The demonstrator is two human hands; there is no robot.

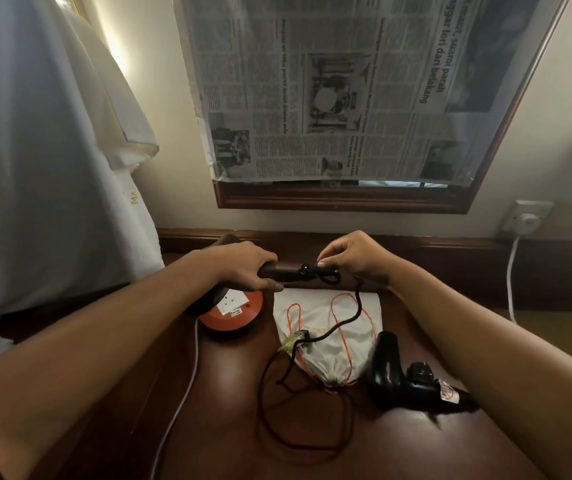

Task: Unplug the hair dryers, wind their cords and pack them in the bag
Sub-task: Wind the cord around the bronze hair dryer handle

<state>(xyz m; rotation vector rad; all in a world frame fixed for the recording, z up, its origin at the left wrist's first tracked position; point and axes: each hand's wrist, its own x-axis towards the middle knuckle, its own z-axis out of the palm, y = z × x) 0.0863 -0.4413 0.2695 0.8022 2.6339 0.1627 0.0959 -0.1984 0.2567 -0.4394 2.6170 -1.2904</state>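
Two hands up — left hand (243,268) grips smooth brown dryer handle (286,273), right hand (353,258) pinches glossy black cord (322,273).

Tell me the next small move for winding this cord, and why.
Probably bring another loop of the cord round the handle. The left hand grips the dryer, the right hand pinches the cord at the handle's end, and most of it trails loose over the bag and table, plug already free.

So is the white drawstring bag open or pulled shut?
Pulled shut: the bag lies flat on the table, its mouth gathered tight by the orange drawstring.
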